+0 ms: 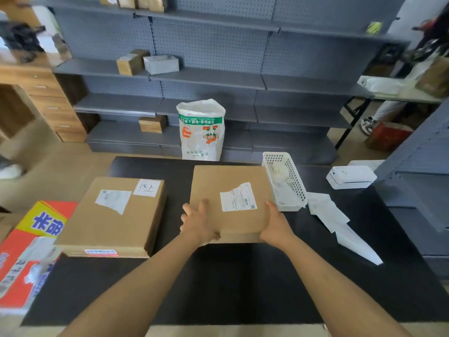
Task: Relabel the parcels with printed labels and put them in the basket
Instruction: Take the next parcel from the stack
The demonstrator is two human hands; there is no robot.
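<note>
Both hands grip a flat brown cardboard parcel at its near corners on the black tabletop: the left hand with fingers spread on top, the right hand along the right edge. A white printed label sits on its top. A second flat cardboard parcel lies to the left, a white perforated plastic basket just beside on the right.

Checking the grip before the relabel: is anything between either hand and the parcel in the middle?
Nothing visible. The left hand and right hand both grip the near edge of the parcel directly. The white basket sits against its right side, clear of the hands.
</note>
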